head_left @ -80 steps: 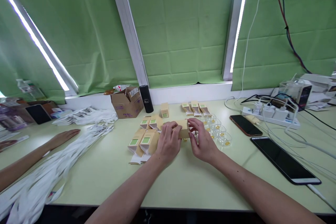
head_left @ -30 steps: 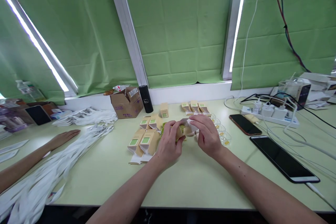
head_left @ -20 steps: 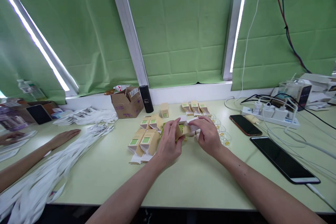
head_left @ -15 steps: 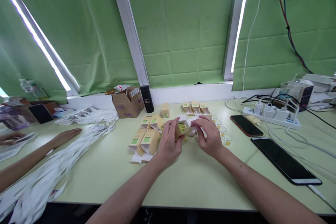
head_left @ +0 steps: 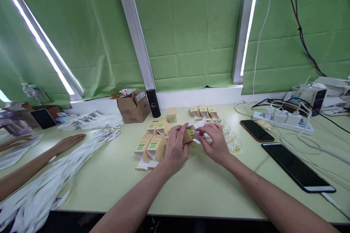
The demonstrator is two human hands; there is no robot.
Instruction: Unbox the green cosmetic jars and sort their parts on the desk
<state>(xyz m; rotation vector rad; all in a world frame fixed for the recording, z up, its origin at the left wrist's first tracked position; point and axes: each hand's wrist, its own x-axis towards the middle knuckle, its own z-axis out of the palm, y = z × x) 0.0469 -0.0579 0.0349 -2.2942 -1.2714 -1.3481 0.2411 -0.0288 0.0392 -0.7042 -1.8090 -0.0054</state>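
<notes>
My left hand (head_left: 176, 147) is closed round a small kraft box (head_left: 187, 137) whose white flaps stand open, with something yellow-green showing inside. At the box's open end, my right hand (head_left: 214, 142) has its fingers pinched together; what they hold, if anything, is hidden. Left of my left hand stand several kraft boxes (head_left: 156, 147) with green labels and open white flaps. Behind my hands are three more boxes (head_left: 203, 113) and a single box (head_left: 172, 114). Clear plastic pieces (head_left: 232, 141) with yellow spots lie just right of my right hand.
A brown carton (head_left: 133, 108) and a black cylinder (head_left: 153, 103) stand at the back. White straps (head_left: 68, 164) lie at left beside another person's hands (head_left: 69, 142). Two phones (head_left: 296, 165) and a power strip (head_left: 284, 122) with cables are at right.
My right hand has moved slightly left, closer to the box opening, and the box has tilted a little. At the far left, the other person's hand has shifted over the white sheet.
</notes>
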